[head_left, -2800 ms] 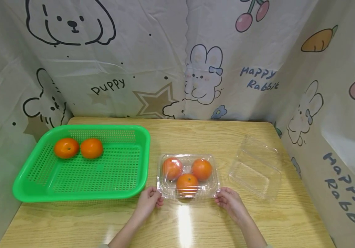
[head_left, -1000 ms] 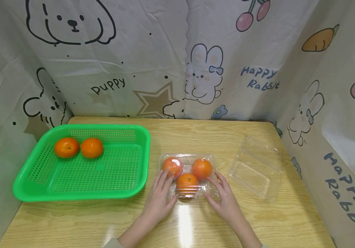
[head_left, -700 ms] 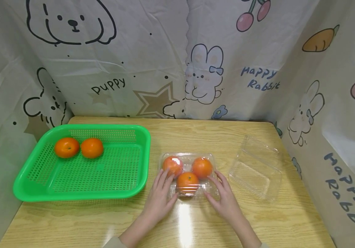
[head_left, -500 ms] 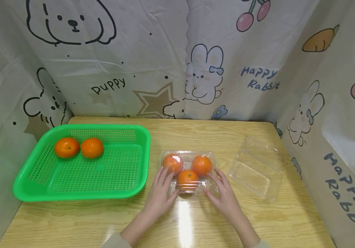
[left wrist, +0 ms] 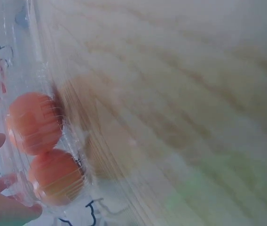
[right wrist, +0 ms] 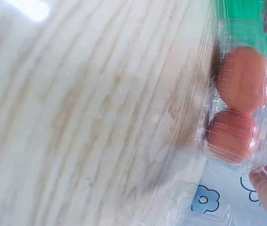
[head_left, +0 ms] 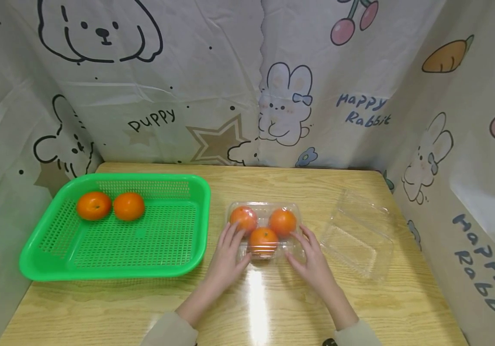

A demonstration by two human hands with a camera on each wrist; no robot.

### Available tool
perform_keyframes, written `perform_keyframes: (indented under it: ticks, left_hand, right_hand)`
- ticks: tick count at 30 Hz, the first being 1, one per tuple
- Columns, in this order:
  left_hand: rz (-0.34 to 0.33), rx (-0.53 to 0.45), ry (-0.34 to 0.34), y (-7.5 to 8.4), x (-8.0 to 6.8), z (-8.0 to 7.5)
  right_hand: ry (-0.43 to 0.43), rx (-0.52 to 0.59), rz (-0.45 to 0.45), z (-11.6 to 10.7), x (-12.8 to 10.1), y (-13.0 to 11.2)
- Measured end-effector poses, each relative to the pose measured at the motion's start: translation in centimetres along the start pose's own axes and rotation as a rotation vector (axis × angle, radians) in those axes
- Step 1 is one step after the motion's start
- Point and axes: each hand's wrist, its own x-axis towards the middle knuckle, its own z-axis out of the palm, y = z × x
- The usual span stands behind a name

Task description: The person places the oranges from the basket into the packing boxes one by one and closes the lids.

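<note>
A shut clear plastic box [head_left: 264, 206] with three oranges in it, among them one at the front [head_left: 263, 240], sits mid-table. My left hand [head_left: 229, 250] lies flat against its left side, fingers straight, tips by the left orange [head_left: 243, 218]. On the box's right side my right hand [head_left: 309, 257] rests the same way, beside the right orange [head_left: 282, 221]. The left wrist view shows two oranges [left wrist: 32, 122] through the ribbed plastic; the right wrist view likewise shows two oranges [right wrist: 244, 77].
A green perforated basket [head_left: 113, 275] stands at the left with two oranges [head_left: 94, 205] [head_left: 128, 205] in its far corner. An empty clear box [head_left: 357, 235] lies at the right. Printed curtains close in the table on three sides.
My hands moved from the box's near corners onto its sides with fingers flat. The box with the oranges has slid a little away from me toward the back.
</note>
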Motion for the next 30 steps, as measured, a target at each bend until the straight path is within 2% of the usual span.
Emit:
perform_keyframes:
  ticks: [8,25,30]
  left_hand:
    - [0.017,-0.038,0.033,-0.8,1.7,0.6]
    - [-0.013,-0.03,0.043,-1.6,5.0,1.4]
    - [-0.023,-0.026,0.034,-1.8,5.9,1.5]
  right_hand:
    - [-0.004,0.015,0.037,0.2,1.4,0.8]
    - [0.04,0.056,0.029,0.7,3.8,2.6]
    - [0.017,0.06,0.054,0.5,4.7,2.6]
